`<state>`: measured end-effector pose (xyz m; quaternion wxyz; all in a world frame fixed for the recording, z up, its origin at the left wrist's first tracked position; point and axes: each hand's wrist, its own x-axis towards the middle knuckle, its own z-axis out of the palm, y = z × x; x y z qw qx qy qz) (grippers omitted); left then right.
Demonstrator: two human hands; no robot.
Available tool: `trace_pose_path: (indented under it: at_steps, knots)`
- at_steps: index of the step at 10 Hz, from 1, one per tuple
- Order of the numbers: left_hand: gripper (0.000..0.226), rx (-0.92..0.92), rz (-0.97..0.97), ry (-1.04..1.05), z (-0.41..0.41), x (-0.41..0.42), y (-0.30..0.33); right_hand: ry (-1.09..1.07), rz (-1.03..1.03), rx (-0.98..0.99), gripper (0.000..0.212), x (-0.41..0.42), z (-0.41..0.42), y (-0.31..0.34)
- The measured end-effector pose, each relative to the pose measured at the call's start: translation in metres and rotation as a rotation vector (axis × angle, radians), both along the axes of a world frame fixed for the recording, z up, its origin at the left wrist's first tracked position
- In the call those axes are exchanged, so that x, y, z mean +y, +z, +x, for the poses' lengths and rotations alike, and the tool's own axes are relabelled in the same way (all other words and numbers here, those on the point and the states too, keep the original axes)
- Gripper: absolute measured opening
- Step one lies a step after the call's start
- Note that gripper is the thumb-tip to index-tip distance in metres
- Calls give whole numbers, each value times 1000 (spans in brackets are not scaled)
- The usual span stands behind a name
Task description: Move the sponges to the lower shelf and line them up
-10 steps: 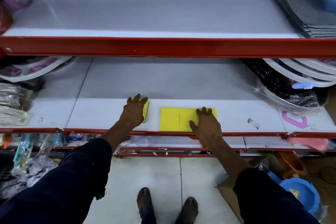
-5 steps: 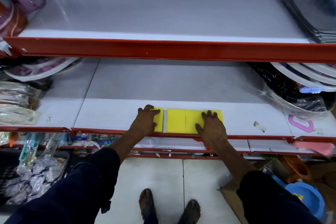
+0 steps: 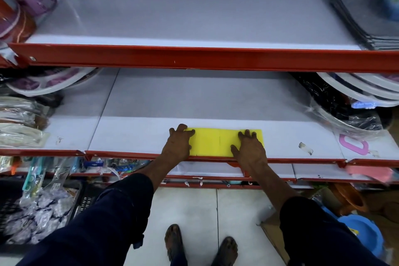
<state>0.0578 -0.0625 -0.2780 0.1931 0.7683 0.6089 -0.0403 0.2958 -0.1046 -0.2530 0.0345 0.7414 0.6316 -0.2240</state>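
Where the hands are: while the person leans over the rack, both hands press flat on a row of sponges.
Left hand: the left hand [image 3: 178,142] lies palm down with fingers spread on the left end of the row; it grips nothing.
Right hand: the right hand [image 3: 249,148] lies palm down the same way on the right end of the row, well apart from the left hand.
Sponges: the flat yellow square sponges [image 3: 213,141] sit side by side, edges touching, between and under the two hands; how many there are is hard to tell.
Shelf: the white lower shelf with a red metal front edge [image 3: 138,136] holds the sponges right at its front edge.
Upper shelf: the white upper shelf with a red bar [image 3: 194,17] is far past the fingertips.
Right of the right hand: a pink plastic ring [image 3: 354,144] lies on the same shelf, well away.
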Motion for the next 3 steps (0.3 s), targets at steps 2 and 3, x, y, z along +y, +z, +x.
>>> trace_pose_path:
  at_steps: [2, 3]
  knots:
    - [68, 23, -8, 0, 0, -2, -4, -10, -5, 2, 65, -2, -1, 1]
    - [67, 59, 3, -13, 5, -7, -2, -2, 17, -1, 66, -3, -4, 3]
